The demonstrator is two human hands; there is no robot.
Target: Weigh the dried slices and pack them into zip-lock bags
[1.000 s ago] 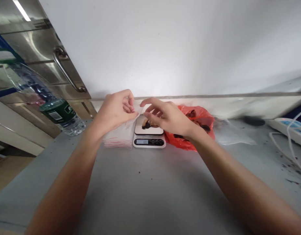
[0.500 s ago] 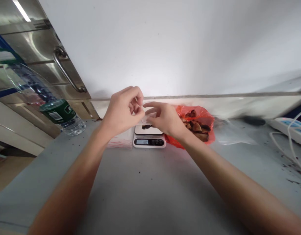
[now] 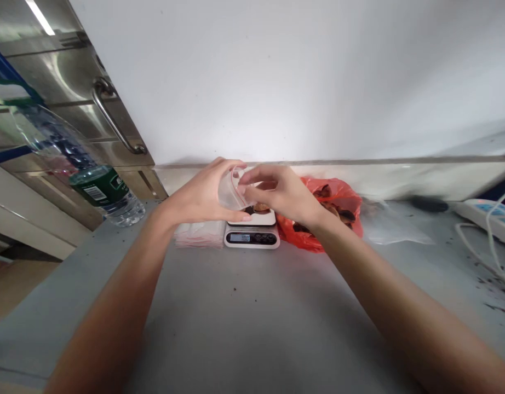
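Clear zip bag [image 3: 228, 192]: located above the scale [image 3: 252, 241], between the two hands, its mouth with the reddish seal line turned toward the right hand; the mouth appears parted.

Left hand [image 3: 197, 197]: curls round the bag in a C, fingers above and thumb below, holding the film between them; the thumb tip lies over the edge of the weighing plate; contact with the plate cannot be confirmed.

Right hand [image 3: 283, 194]: thumb and forefinger bent toward each other at the mouth of the bag; whether the tips pinch the film or merely stand inside the opening cannot be told.

Surroundings: dark-edged brown pieces [image 3: 261, 208] lie on the plate, partly hidden by the hands; the display is lit; a stack of flat bags [image 3: 199, 235] lies just left of the scale; an open red plastic bag [image 3: 340, 189], holding similar pieces, sits just to its right.

Step in hand: judged to be opening and shaping the bag; the pieces on the plate remain outside it. Next move: calls for a steady left-hand hold, a mouth kept wide, and right-hand fingers free to reach the plate without pressing on it.
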